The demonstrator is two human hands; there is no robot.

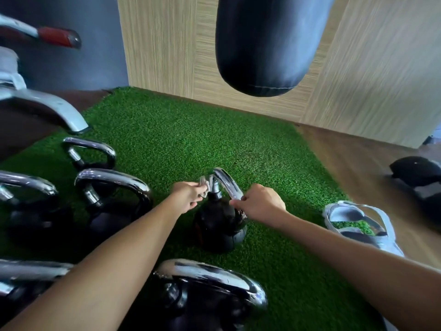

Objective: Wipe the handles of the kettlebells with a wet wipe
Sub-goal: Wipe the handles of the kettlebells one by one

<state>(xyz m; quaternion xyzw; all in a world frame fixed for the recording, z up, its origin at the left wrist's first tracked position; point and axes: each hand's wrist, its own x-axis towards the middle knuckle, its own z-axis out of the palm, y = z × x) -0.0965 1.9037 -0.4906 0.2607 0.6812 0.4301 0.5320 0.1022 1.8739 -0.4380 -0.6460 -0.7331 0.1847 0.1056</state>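
Pinching wipe [204,185] at kettlebell handle [224,180], L hand [188,195]; R hand [260,204] grips it.

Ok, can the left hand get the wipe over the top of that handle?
Probably yes. The left hand holds the wipe at the left post of the handle, the arch above it is bare, and the right hand grips only the right end.

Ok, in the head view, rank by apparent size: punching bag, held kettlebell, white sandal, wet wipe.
Largest: punching bag
Then kettlebell and white sandal, too alike to rank
Smallest: wet wipe, partly hidden by the left hand
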